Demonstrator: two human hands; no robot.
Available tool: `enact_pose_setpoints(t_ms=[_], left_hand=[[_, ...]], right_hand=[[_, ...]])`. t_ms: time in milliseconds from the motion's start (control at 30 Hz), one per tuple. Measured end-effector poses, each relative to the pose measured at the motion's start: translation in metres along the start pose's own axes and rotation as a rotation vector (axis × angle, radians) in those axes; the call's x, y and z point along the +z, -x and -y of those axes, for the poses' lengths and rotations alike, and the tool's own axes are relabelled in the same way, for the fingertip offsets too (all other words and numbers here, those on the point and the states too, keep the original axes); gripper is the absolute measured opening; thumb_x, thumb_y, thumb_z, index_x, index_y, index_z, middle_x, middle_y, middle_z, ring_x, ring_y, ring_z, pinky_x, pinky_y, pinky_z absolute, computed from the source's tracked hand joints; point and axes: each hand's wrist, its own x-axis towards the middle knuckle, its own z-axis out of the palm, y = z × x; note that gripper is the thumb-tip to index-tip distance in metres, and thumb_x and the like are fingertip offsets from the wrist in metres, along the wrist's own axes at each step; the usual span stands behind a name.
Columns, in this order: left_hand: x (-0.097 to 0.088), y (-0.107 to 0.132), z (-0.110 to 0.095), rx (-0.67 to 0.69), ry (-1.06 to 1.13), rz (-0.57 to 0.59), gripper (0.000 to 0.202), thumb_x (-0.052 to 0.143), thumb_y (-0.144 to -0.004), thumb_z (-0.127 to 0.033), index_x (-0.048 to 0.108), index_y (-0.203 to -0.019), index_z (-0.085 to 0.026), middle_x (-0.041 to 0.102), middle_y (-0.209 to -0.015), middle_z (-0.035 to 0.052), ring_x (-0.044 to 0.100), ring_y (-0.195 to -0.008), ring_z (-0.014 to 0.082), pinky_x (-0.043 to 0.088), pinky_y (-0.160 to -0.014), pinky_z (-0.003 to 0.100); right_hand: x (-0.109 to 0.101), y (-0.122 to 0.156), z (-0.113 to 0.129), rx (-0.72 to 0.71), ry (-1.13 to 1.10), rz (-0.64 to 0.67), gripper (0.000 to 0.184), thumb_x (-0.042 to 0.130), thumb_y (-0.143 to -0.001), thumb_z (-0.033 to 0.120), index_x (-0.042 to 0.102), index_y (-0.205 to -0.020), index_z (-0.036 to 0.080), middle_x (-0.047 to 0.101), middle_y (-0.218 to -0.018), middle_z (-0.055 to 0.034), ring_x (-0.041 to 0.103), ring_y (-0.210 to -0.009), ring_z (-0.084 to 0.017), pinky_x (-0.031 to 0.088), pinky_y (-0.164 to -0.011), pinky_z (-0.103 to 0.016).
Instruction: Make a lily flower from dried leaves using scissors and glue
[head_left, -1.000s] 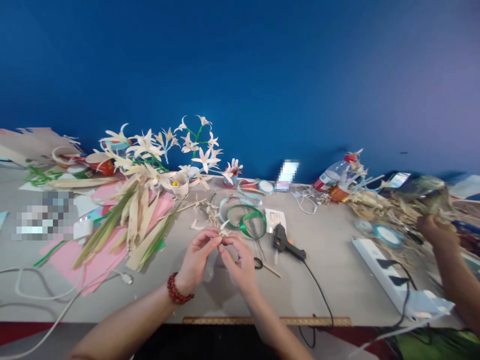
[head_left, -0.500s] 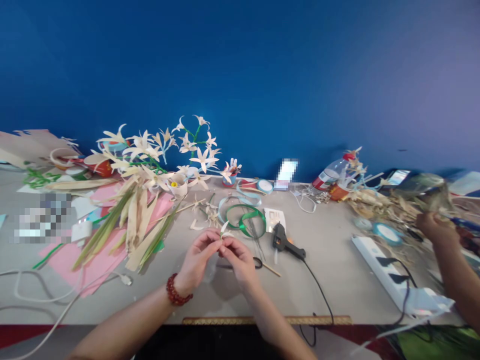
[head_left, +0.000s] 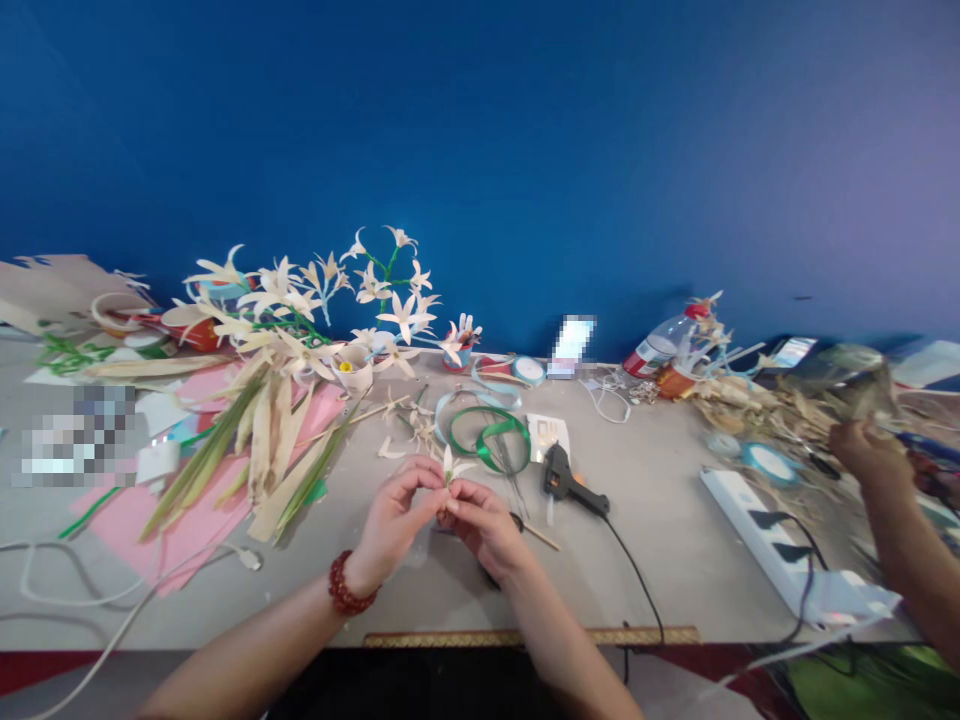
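Observation:
My left hand [head_left: 409,505], with a red bead bracelet [head_left: 350,583] at its wrist, pinches the base of a small white flower [head_left: 448,462]. My right hand [head_left: 484,520] pinches the same base from the other side, so the fingertips meet. The flower's pale petals point up, above a bit of green. Just beyond my hands lies a loop of green ribbon [head_left: 504,442]. Right of them rests a black glue gun [head_left: 574,484] with its cord trailing to the table's front edge. Under my right hand a wooden stick [head_left: 541,537] shows partly.
Dried corn husks [head_left: 274,450] lie on pink paper [head_left: 120,530] at left, before several white husk flowers [head_left: 401,315]. A white power strip [head_left: 757,535] is at right, near another person's hand [head_left: 874,455]. A wooden ruler [head_left: 600,636] runs along the front edge.
The flower in my fingers has turned more upright, and its petals have spread. My right hand has shifted slightly right and down. The whole view has moved a little.

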Motion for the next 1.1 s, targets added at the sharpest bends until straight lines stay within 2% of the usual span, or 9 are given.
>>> enact_pose_setpoints(t_ms=[100, 267, 400, 567, 767, 900, 1000, 1100], left_hand=[[0.001, 0.002, -0.001, 0.057, -0.050, -0.013, 0.007, 0.066, -0.081, -0.021, 0.066, -0.075, -0.017, 0.056, -0.090, 0.0049, 0.054, -0.091, 0.0183, 0.043, -0.085, 0.029], [0.002, 0.003, 0.003, -0.110, 0.152, 0.029, 0.008, 0.068, -0.079, -0.024, 0.065, -0.075, -0.017, 0.053, -0.093, 0.0044, 0.054, -0.079, 0.0150, 0.046, -0.065, 0.024], [0.000, 0.000, 0.005, -0.155, 0.191, 0.060, 0.005, 0.069, -0.078, -0.022, 0.067, -0.078, -0.017, 0.054, -0.095, 0.0041, 0.054, -0.087, 0.0159, 0.046, -0.073, 0.024], [0.001, -0.001, 0.007, -0.076, 0.157, 0.066, 0.003, 0.069, -0.079, -0.021, 0.069, -0.080, -0.018, 0.054, -0.095, 0.0039, 0.053, -0.092, 0.0167, 0.045, -0.079, 0.025], [0.003, 0.000, 0.007, -0.148, 0.247, 0.115, 0.005, 0.068, -0.080, -0.023, 0.068, -0.079, -0.018, 0.052, -0.095, 0.0022, 0.054, -0.078, 0.0126, 0.047, -0.067, 0.023], [0.003, 0.001, 0.007, -0.157, 0.256, 0.103, 0.011, 0.070, -0.078, -0.027, 0.067, -0.078, -0.016, 0.053, -0.093, 0.0038, 0.054, -0.076, 0.0139, 0.049, -0.064, 0.024], [0.003, 0.001, 0.009, -0.159, 0.233, 0.062, 0.014, 0.071, -0.076, -0.029, 0.066, -0.077, -0.016, 0.056, -0.094, 0.0057, 0.056, -0.079, 0.0165, 0.051, -0.066, 0.026], [0.002, 0.001, 0.011, -0.147, 0.155, -0.034, 0.012, 0.072, -0.076, -0.027, 0.066, -0.076, -0.017, 0.059, -0.093, 0.0059, 0.057, -0.090, 0.0190, 0.049, -0.080, 0.028]], right_hand=[[0.000, -0.001, -0.001, 0.007, -0.023, 0.010, 0.022, 0.083, -0.067, 0.027, 0.064, -0.070, 0.016, 0.061, -0.064, 0.0015, 0.053, -0.059, -0.010, 0.039, -0.062, -0.022], [-0.003, -0.001, -0.001, 0.046, -0.054, 0.066, 0.021, 0.083, -0.067, 0.026, 0.065, -0.071, 0.015, 0.064, -0.066, -0.0006, 0.055, -0.060, -0.011, 0.041, -0.062, -0.023], [-0.007, -0.001, -0.001, 0.028, -0.013, 0.037, 0.021, 0.083, -0.067, 0.026, 0.066, -0.072, 0.015, 0.065, -0.067, -0.0002, 0.056, -0.060, -0.010, 0.041, -0.063, -0.023], [-0.009, 0.001, -0.001, 0.014, 0.040, -0.006, 0.021, 0.083, -0.067, 0.026, 0.067, -0.073, 0.015, 0.063, -0.067, 0.0007, 0.056, -0.061, -0.009, 0.041, -0.064, -0.022], [-0.007, 0.004, 0.004, 0.003, 0.069, 0.014, 0.021, 0.082, -0.068, 0.028, 0.067, -0.073, 0.015, 0.062, -0.066, 0.0014, 0.054, -0.060, -0.010, 0.041, -0.062, -0.022], [-0.003, 0.004, 0.003, -0.036, 0.130, 0.035, 0.018, 0.078, -0.073, 0.030, 0.068, -0.075, 0.016, 0.060, -0.066, 0.0017, 0.052, -0.061, -0.010, 0.042, -0.062, -0.023], [-0.007, 0.007, 0.006, -0.100, 0.309, 0.029, 0.020, 0.074, -0.077, 0.035, 0.068, -0.084, 0.018, 0.062, -0.072, 0.0000, 0.056, -0.066, -0.014, 0.045, -0.067, -0.027], [-0.030, 0.019, 0.027, -0.319, 0.790, -0.093, 0.019, 0.068, -0.081, 0.036, 0.069, -0.095, 0.022, 0.066, -0.090, -0.0049, 0.060, -0.081, -0.021, 0.048, -0.077, -0.035]])
